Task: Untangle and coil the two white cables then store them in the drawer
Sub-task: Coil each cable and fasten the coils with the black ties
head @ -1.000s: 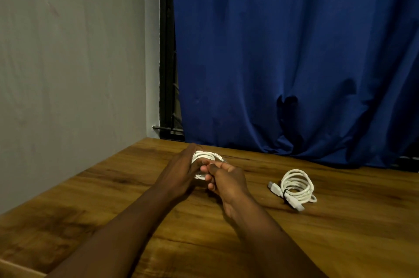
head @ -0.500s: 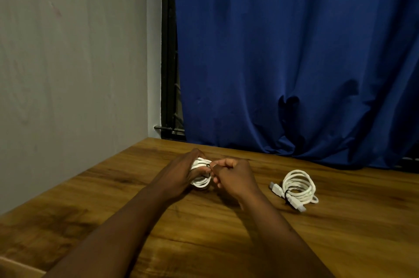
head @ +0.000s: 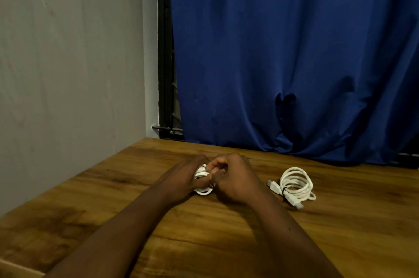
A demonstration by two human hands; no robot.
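A small white cable coil [head: 202, 191] sits between my two hands at the middle of the wooden table [head: 136, 187]. My left hand [head: 184, 178] grips the coil from the left. My right hand [head: 235, 175] has its fingers curled at the coil's right side and pinches it near a thin dark tie. Most of that coil is hidden by my fingers. A second white cable [head: 295, 184] lies coiled on the table to the right, bound by a dark tie, with its plugs sticking out. No drawer is in view.
A grey wall [head: 68, 73] borders the table on the left. A blue curtain [head: 294, 62] hangs behind the table's far edge, beside a dark window frame [head: 165, 73]. A pale strip [head: 18, 268] shows at the lower left corner.
My right hand has turned knuckles-up and closed in over the coil's right side. The coil has dropped lower between my hands. The tied cable on the right has not moved.
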